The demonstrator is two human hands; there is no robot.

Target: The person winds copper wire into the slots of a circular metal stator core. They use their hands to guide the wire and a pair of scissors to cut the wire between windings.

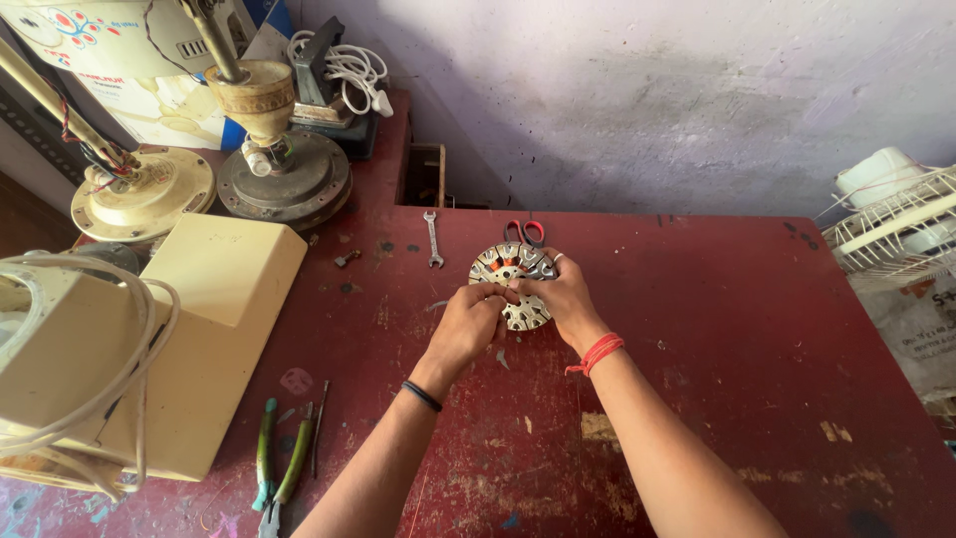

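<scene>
Both hands meet over a round metal stator (512, 282) near the middle of our red table (717, 329). Our left hand (466, 324), a black band at its wrist, is curled with fingertips pinched on the stator's near-left edge. Our right hand (565, 299), a red thread tied at its wrist and a ring on one finger, is cupped over the right side, fingers closed on the rim. We hold one stator, its copper windings showing through the slots; it sits at or just above the tabletop, and we cannot tell which.

Just behind it lies one pair of scissors (524, 231) with red handles, partly hidden by the stator. One small spanner (432, 239) lies just to the left, apart from it. At the near left edge rests one pair of green-handled pliers (279, 468), with a thin dark tool alongside. One cream housing (199, 339) fills the left side, white cable looped over it. Two fan motors (284, 174) stand at the far left corner, one dark, one cream. One white wire fan guard (896, 224) shows at the right edge.
</scene>
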